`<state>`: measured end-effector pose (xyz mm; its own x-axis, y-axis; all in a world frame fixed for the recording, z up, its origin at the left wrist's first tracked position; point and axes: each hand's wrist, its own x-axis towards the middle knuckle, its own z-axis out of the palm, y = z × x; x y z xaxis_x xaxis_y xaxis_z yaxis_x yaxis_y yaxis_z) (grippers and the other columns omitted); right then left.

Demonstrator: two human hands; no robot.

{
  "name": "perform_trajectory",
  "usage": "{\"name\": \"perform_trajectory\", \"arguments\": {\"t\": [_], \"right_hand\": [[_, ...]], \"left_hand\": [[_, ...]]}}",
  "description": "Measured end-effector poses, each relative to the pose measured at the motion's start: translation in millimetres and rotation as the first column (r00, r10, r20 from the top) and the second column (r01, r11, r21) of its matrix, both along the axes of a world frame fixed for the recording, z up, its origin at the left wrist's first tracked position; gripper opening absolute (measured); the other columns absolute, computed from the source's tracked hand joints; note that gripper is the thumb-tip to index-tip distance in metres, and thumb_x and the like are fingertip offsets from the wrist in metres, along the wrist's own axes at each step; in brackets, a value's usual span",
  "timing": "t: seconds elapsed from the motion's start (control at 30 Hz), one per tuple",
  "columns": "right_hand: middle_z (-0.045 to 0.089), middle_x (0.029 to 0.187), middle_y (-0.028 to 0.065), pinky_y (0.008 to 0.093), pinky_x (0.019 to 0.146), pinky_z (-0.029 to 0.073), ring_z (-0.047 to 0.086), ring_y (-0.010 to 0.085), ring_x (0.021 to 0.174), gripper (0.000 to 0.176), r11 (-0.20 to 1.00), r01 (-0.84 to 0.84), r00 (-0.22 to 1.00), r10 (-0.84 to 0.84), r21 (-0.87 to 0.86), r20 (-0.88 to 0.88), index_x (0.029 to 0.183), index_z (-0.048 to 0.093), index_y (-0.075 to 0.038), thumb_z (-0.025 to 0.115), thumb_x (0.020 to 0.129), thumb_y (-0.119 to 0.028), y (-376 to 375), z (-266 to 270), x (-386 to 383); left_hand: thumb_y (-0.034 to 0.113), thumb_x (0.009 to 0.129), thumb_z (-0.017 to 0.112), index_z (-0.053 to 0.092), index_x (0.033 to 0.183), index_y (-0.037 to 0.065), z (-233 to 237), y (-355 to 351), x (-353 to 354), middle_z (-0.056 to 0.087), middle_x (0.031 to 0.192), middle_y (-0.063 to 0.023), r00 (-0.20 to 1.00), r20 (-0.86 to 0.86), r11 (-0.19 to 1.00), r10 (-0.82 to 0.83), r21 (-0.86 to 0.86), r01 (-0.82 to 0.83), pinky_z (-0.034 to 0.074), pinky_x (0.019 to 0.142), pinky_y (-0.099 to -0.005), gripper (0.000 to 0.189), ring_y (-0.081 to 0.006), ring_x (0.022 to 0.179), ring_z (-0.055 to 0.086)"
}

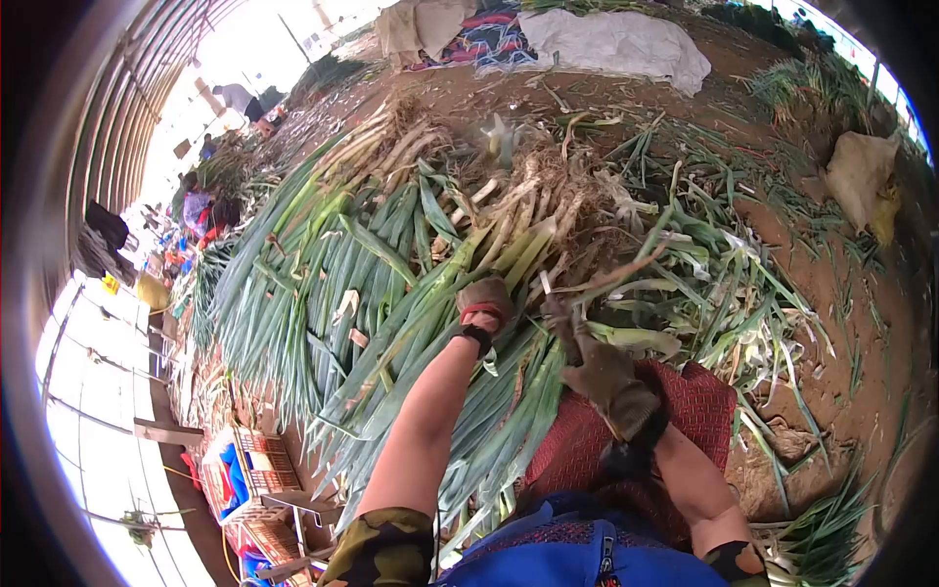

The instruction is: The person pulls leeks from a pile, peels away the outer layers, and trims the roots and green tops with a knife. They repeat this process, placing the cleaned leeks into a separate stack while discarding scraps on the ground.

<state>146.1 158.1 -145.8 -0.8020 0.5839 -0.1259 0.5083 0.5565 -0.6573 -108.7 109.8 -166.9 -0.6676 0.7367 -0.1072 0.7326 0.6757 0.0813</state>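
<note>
A large heap of long green onions (323, 264) lies before me, with the roots pointing away and the leaves spread toward me. My left hand (486, 301), in a brownish work glove with a red band at the cuff, is closed around several green onions (523, 252) at the pale lower stalks. Just right of it, my right hand (606, 377), also gloved, reaches up beside the stalks. Its fingers are smeared by motion, and I cannot tell what they grip. A dry yellowish leaf (626, 269) extends past its fingertips.
Stripped leaves (724, 284) litter the brown soil on the right. A dark red textured cloth (685, 406) covers my lap. Crates (264, 465) stand at lower left. A white sheet (616, 44) lies at the back, and a beige sack (861, 176) at right. A person (238, 98) bends over far left.
</note>
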Motion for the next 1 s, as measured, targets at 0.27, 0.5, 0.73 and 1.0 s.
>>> {"name": "perform_trajectory", "arguments": {"t": [0.27,0.5,0.73,1.0], "right_hand": [[0.069,0.098,0.0268,0.0513,0.082,0.053,0.068,0.0428,0.091,0.095,0.997,0.068,0.997,-0.069,0.028,0.041,0.158,0.019,-0.007,0.063,0.077,-0.03,14,22,11],[0.068,0.106,0.0273,0.0486,0.084,0.054,0.069,0.0406,0.094,0.097,1.0,-0.009,0.999,0.008,0.026,0.04,0.158,0.017,-0.002,0.063,0.077,-0.031,2,28,-4],[0.068,0.108,0.0284,0.0479,0.085,0.054,0.069,0.0409,0.096,0.098,0.996,-0.092,0.991,0.092,-0.014,0.098,0.158,0.015,-0.001,0.062,0.077,-0.03,-1,21,-14],[0.068,0.102,0.0289,0.0489,0.077,0.053,0.068,0.0408,0.09,0.099,0.997,-0.068,0.996,0.065,0.04,0.062,0.157,0.02,-0.001,0.064,0.072,-0.027,21,17,-36]], "left_hand": [[0.042,0.069,0.077,0.071,0.107,0.011,34,-34,-13,0.073,0.099,-0.018,0.994,0.044,0.994,-0.103,-0.013,0.104,0.054,0.082,-0.0471,0.049,-0.0377,0.094,0.07],[0.034,0.071,0.08,0.071,0.106,0.009,42,-93,-1,0.072,0.092,-0.017,0.944,0.312,0.991,-0.104,-0.046,0.124,0.052,0.078,-0.0458,0.044,-0.0361,0.088,0.069],[0.026,0.072,0.082,0.068,0.11,0.004,7,-128,12,0.071,0.094,-0.0172,0.887,0.449,0.991,-0.11,0.113,0.066,0.05,0.08,-0.0433,0.046,-0.0324,0.089,0.068],[0.028,0.076,0.079,0.068,0.108,0.002,3,-125,12,0.071,0.091,-0.0194,0.889,0.454,0.998,-0.063,0.05,0.045,0.05,0.08,-0.0444,0.043,-0.033,0.09,0.069]]}}
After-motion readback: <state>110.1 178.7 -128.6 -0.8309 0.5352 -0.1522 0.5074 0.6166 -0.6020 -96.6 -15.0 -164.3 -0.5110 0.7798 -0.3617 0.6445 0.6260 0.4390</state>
